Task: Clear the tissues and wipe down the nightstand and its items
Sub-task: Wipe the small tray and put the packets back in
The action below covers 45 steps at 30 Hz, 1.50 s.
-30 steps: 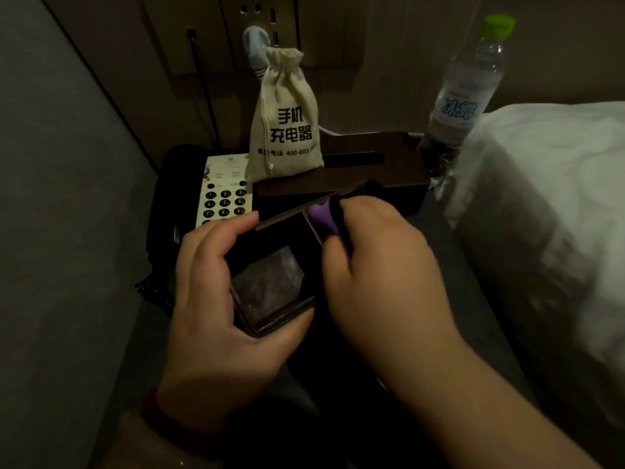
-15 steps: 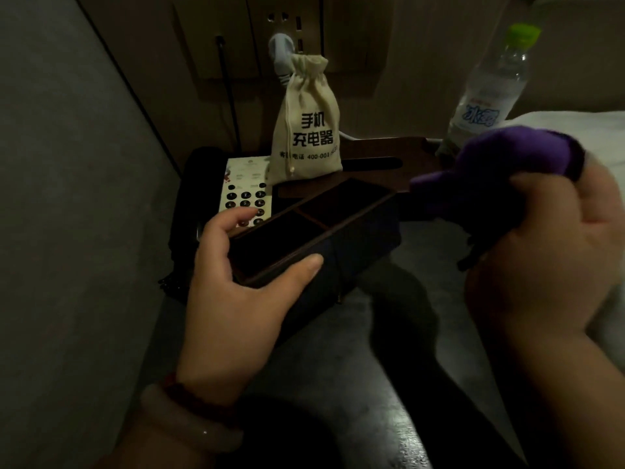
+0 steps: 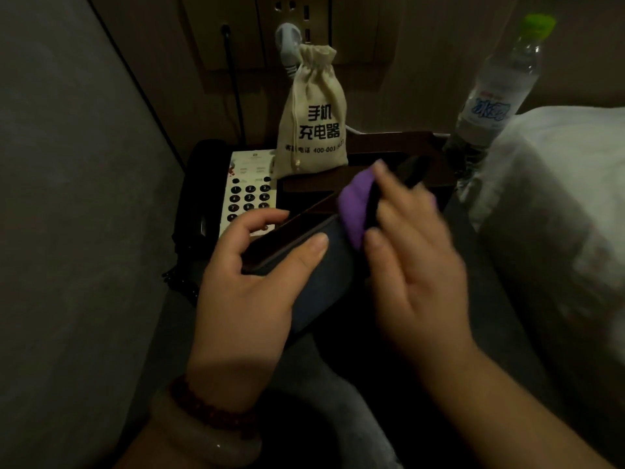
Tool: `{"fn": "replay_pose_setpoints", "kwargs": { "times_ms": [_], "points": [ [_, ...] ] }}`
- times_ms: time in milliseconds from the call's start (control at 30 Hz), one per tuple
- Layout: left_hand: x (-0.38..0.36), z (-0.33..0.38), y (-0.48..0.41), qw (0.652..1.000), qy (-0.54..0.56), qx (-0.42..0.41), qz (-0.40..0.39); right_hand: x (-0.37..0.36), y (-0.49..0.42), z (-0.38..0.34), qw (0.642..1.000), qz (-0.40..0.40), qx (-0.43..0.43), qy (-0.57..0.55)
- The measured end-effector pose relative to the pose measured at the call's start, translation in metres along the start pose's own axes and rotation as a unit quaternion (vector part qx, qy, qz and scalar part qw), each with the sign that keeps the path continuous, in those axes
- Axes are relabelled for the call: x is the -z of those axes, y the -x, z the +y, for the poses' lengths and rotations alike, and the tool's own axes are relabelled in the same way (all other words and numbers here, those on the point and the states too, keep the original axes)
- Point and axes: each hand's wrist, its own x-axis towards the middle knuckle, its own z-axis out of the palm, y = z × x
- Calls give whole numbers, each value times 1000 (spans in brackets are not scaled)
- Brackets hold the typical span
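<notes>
Padded panel [image 3: 67, 198]: grey, fills the left side and runs back to the wall.
Black cable [image 3: 233, 89]: comes down the wall from the socket panel [image 3: 338, 28] to behind the telephone.
Telephone [image 3: 248, 187]: at the back left of the surface, black body with a white keypad face; the left fingertips partly cover its near edge.
Left hand [image 3: 247, 292]: grasping the compartment box, thumb laid along the outer wall, fingers curled over the far rim. A dark bead bracelet [image 3: 209, 411] and a pale bangle [image 3: 203, 445] sit on the wrist.
Compartment box [image 3: 321, 275]: dark, tilted up off the surface with its outer wall towards the camera, between the two hands.
Cloth pouch [image 3: 313, 123]: beige drawstring bag with black print, upright behind the box and just beside the telephone.
Plug [image 3: 287, 42]: pale, seated in the socket panel directly above the pouch.
Purple cloth [image 3: 355, 211]: pressed against the upper right end of the compartment box, under the right fingers.
Right hand [image 3: 416, 265]: motion-blurred, pinching the purple cloth between the thumb below and the fingers above.
Brown wooden box [image 3: 399, 143]: at the back of the surface, behind the right fingers and to the right of the pouch.
Surface [image 3: 490, 272]: dark grey, showing between the right hand and the bed.
Water bottle [image 3: 497, 86]: clear, green cap, blue label, upright in the back right corner beside the bedding.
White bedding [image 3: 558, 198]: bulges in along the right edge.
</notes>
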Motion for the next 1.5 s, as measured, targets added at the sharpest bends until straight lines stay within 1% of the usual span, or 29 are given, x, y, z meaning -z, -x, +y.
{"fn": "replay_pose_setpoints", "kwargs": {
  "times_ms": [67,133,167,233,267,300,400,433,467,500,533,567,600,633,700,733,767,800,833,867,900,933,1033,1100,1133,1267,1333,1400,1500],
  "points": [
    [4,1,-3,1000,7,-14,11,-10,12,-10,998,-26,65,-7],
    [8,0,-5,999,-16,-24,17,-10,7,-4,995,-29,91,-5],
    [8,0,-4,999,-42,-29,19,-8,2,3,998,-11,69,3],
    [6,1,-1,996,-75,-38,12,2,-8,14,998,44,-32,-18],
    [4,1,1,996,-75,-41,4,5,-8,14,996,57,-62,-30],
    [3,2,2,997,-70,-44,-4,5,-6,9,997,55,-57,-26],
    [5,0,-2,998,-48,-41,-23,-6,7,-11,998,-2,70,5],
    [8,-1,-3,997,-53,-43,-24,-8,5,-11,996,-22,90,-1],
    [10,-3,-4,996,-69,-48,-24,-8,1,-8,997,-21,75,-1],
    [11,-4,-3,994,-93,-54,-25,-6,-3,-1,1000,0,20,-15],
    [13,-4,-2,991,-114,-60,-30,-1,-10,1,995,33,-73,-57],
    [14,-4,0,989,-127,-66,-43,6,-17,5,976,56,-171,-119],
    [15,-4,2,987,-129,-70,-60,14,-24,8,952,50,-245,-178],
    [16,-4,4,987,-124,-71,-79,21,-30,10,926,28,-294,-235],
    [19,-5,4,985,-110,-74,-113,36,-32,25,879,-16,-330,-344],
    [20,-5,4,983,-109,-80,-123,41,-33,28,843,-25,-348,-409],
    [22,-5,3,981,-113,-87,-131,46,-33,28,823,-34,-350,-445],
    [23,-5,1,979,-120,-91,-136,47,-32,27,832,-66,-326,-445],
    [24,-6,-1,978,-126,-89,-140,46,-31,28,859,-101,-280,-416],
    [26,-7,-4,977,-133,-83,-145,44,-29,27,889,-112,-237,-376],
    [29,-9,-7,974,-148,-77,-151,44,-29,25,907,-101,-212,-350],
    [31,-11,-9,968,-178,-80,-158,43,-30,21,916,-84,-199,-337],
    [29,-9,-13,929,-299,-150,-158,44,-28,12,952,-37,-155,-261],
    [19,-2,-9,909,-329,-198,-163,43,-26,2,974,-23,-100,-201],
    [12,2,-7,905,-327,-211,-172,40,-24,-2,981,-19,-70,-177],
    [2,2,-4,914,-287,-218,-188,34,-19,-9,990,-25,11,-137],
    [6,-1,-6,922,-260,-209,-199,33,-18,-11,984,-36,3,-172],
    [9,0,-6,926,-235,-206,-213,33,-19,-15,967,-51,-33,-249],
    [8,0,-5,918,-238,-243,-205,32,-23,-17,955,-57,-50,-286]
  ]
}}
